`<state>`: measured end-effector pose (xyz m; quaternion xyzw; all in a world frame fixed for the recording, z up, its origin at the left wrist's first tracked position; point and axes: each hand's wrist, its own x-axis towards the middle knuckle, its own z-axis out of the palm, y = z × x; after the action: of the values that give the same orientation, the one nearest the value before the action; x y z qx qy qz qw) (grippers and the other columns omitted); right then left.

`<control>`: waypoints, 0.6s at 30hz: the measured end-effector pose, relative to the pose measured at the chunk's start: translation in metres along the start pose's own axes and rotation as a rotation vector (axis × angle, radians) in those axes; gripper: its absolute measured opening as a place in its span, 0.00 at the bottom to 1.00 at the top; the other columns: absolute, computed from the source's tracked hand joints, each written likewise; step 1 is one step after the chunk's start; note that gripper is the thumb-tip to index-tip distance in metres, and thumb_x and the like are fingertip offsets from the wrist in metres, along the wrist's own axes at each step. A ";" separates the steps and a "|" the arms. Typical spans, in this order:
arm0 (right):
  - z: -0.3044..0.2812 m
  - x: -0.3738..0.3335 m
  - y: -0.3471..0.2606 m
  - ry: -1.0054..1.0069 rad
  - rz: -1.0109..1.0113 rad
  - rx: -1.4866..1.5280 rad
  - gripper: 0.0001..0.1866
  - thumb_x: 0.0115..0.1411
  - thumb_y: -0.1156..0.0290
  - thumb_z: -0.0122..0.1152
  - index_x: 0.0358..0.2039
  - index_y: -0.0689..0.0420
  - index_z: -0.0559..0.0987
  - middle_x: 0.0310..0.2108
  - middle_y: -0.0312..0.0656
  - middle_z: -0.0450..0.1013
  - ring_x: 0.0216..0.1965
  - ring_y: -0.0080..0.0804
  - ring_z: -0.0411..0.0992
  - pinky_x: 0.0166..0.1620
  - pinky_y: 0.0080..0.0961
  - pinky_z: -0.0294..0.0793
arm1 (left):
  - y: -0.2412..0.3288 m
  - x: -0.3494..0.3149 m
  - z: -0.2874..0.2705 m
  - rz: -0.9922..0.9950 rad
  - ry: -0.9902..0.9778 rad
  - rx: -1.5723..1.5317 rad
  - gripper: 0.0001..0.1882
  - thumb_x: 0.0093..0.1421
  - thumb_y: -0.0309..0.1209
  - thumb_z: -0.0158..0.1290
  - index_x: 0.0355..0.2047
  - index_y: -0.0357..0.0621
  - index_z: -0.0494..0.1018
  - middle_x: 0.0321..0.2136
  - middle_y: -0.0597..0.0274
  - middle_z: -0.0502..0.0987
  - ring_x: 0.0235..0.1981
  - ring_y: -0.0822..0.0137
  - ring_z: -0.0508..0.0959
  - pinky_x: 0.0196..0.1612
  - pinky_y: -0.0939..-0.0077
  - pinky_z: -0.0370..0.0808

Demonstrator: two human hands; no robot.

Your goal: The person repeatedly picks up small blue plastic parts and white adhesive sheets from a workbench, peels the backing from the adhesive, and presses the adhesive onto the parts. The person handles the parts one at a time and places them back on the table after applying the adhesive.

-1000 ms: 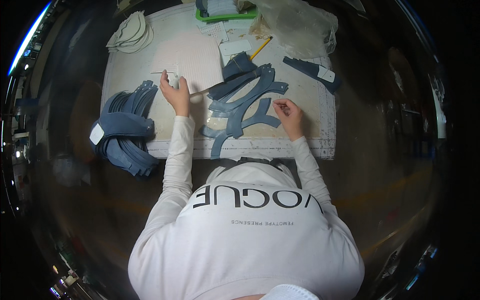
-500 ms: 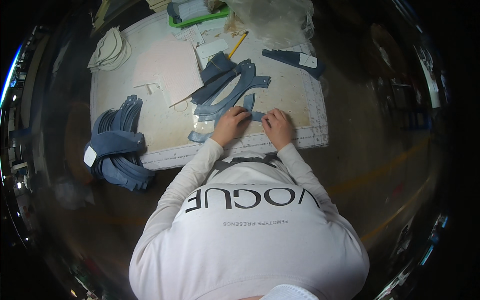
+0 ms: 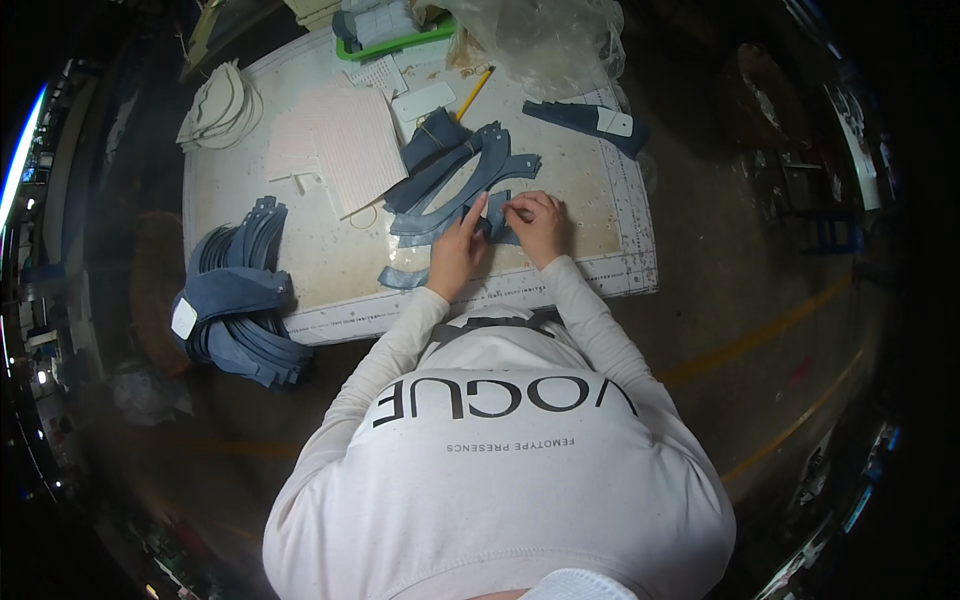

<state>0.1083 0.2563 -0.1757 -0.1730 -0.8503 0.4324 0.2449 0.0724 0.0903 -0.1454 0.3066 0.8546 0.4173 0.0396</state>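
Both my hands are together at a small blue fabric piece (image 3: 500,232) near the front of the table. My left hand (image 3: 455,257) has its index finger stretched along the fabric and its thumb close by, with the piece between them. From the other side, my right hand (image 3: 538,228) pinches the piece's edge between thumb and fingertips. My fingers hide part of it. Just beyond lie curved blue fabric strips (image 3: 480,178) in an overlapping bundle, and a short blue curved piece (image 3: 402,277) rests left of my left hand.
A thick stack of blue fabric pieces (image 3: 235,285) overhangs the table's left corner. Pink-white sheets (image 3: 355,150), pale cut pieces (image 3: 222,105), a yellow pencil (image 3: 475,94), a tagged blue bundle (image 3: 570,117), a green tray (image 3: 405,42) and clear plastic (image 3: 550,45) lie farther back.
My hands have moved closer together, the right one going up and left to pinch the fabric. My left index finger has straightened. The small piece appears shifted or folded between my hands.
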 end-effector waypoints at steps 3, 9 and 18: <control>0.018 0.002 -0.005 0.081 -0.050 -0.091 0.04 0.46 0.69 0.69 0.23 0.51 0.82 0.32 0.35 0.74 0.41 0.37 0.69 0.44 0.33 0.69 | -0.003 0.000 0.002 0.106 0.023 0.094 0.22 0.53 0.27 0.57 0.50 0.49 0.72 0.29 0.52 0.76 0.28 0.52 0.78 0.31 0.62 0.75; 0.014 0.005 -0.008 0.071 -0.215 -0.278 0.05 0.48 0.70 0.67 0.28 0.51 0.84 0.31 0.35 0.75 0.41 0.38 0.68 0.43 0.31 0.69 | -0.006 -0.001 0.017 0.080 0.109 0.110 0.11 0.53 0.33 0.61 0.36 0.48 0.76 0.25 0.54 0.75 0.23 0.55 0.76 0.27 0.65 0.74; -0.002 0.018 0.011 0.095 0.134 0.095 0.12 0.50 0.73 0.66 0.37 0.55 0.81 0.28 0.37 0.77 0.30 0.32 0.75 0.37 0.27 0.74 | -0.002 0.005 0.022 0.051 0.122 0.277 0.15 0.52 0.36 0.60 0.40 0.49 0.73 0.20 0.51 0.74 0.22 0.51 0.77 0.25 0.60 0.73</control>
<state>0.0955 0.2728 -0.1795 -0.2381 -0.8029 0.4788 0.2635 0.0746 0.1074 -0.1602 0.3046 0.8968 0.3141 -0.0659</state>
